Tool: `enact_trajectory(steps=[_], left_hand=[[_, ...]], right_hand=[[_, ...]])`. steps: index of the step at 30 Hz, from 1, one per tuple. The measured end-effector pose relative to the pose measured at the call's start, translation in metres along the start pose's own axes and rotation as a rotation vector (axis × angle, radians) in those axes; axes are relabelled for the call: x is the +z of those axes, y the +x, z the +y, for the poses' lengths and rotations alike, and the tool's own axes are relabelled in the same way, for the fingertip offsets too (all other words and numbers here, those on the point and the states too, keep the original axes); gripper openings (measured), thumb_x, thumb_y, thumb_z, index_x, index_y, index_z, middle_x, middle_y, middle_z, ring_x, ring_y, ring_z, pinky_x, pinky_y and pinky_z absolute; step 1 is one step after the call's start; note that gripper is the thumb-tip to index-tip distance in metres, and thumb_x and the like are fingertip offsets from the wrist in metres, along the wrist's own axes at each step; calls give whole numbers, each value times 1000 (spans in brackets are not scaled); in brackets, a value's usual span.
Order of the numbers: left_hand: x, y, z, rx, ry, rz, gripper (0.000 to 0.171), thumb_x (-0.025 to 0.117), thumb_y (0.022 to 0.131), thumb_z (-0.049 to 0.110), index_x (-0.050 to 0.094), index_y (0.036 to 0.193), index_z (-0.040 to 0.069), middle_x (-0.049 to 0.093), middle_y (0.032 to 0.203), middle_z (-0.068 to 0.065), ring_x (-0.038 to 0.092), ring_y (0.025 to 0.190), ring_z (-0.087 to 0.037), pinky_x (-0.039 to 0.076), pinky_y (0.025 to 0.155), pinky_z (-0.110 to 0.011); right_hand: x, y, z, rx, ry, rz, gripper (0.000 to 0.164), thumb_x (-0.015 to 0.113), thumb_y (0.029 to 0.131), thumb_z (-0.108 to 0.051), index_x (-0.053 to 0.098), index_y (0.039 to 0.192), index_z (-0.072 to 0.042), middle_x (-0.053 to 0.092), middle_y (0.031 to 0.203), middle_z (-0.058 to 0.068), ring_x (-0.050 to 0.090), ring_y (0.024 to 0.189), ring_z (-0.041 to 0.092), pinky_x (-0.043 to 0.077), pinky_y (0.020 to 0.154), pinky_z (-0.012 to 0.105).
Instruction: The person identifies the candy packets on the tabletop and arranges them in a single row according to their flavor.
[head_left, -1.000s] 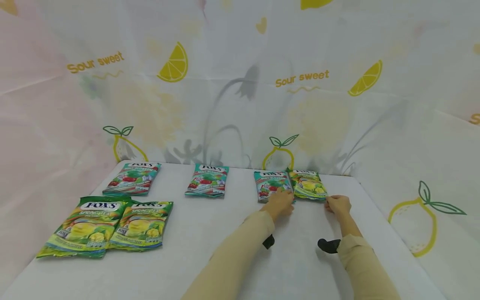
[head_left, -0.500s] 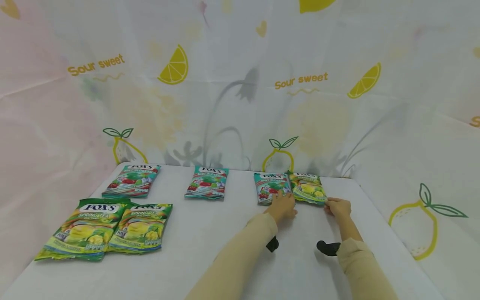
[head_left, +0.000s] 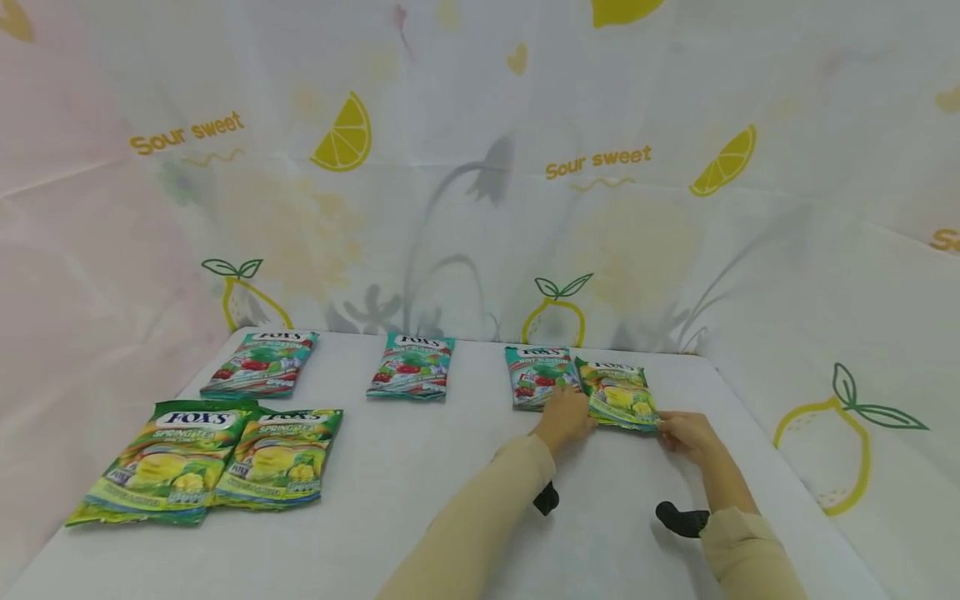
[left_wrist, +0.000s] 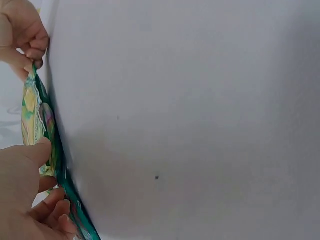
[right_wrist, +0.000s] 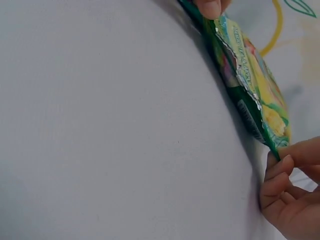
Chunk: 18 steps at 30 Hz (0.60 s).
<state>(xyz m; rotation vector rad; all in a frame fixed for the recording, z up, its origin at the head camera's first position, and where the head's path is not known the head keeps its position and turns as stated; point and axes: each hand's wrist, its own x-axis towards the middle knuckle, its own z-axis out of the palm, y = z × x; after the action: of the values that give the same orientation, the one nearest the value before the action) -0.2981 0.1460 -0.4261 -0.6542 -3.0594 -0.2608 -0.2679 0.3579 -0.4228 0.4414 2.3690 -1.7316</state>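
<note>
left hand [head_left: 564, 418] and right hand [head_left: 692, 437] pinch the near corners of the yellow bag [head_left: 619, 397], just beside a teal bag [head_left: 538, 372] on the table [head_left: 360, 475]; only the right wrist view shows a barcode [right_wrist: 250, 120] underneath.

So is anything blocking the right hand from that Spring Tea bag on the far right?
No, nothing visible stands between them: the right hand pinches the near right corner of the Spring Tea bag directly.
</note>
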Motion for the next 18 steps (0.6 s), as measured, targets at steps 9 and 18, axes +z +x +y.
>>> enact_trajectory(steps=[9,18], left_hand=[[2,-3,-1,19,-312,-35,32,65,89,28,58,68,5,51,62,1,47,60,-11,40,56,-22],[3,-6,-4,-10,-451,-20,19,70,80,12,66,65,1,56,60,0,44,60,-11,43,69,-21]], right_hand=[[-7,-11,4,-8,-78,-73,54,50,90,0,28,136,19,51,77,0,48,67,8,45,61,21],[-7,-21,12,-51,-121,-86,52,51,90,-1,33,133,22,54,79,0,50,70,10,46,62,22]])
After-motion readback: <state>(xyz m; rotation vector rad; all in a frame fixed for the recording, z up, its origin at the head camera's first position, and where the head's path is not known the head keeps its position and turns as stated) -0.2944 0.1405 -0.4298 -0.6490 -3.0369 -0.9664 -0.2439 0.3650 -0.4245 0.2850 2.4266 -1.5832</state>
